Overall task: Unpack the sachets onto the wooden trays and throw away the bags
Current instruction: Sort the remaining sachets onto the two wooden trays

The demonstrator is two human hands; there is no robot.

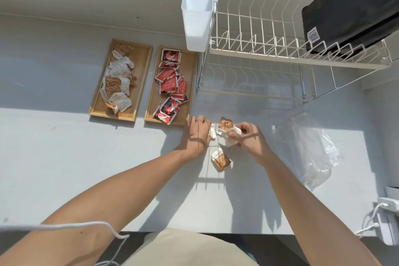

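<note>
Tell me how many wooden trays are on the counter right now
2. The left tray holds brown and white sachets; the right tray, beside the dish rack, holds red sachets. None appears hidden.

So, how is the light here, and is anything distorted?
Head view: hard sunlight on the counter, rack shadow bars near the hands, far strip shaded; glare on the clear bag; wide-angle bending at the edges.

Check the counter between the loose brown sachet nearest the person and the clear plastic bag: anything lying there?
Only the right forearm crosses above that stretch in the head view. The counter between the brown sachet and the clear plastic bag looks bare.
</note>
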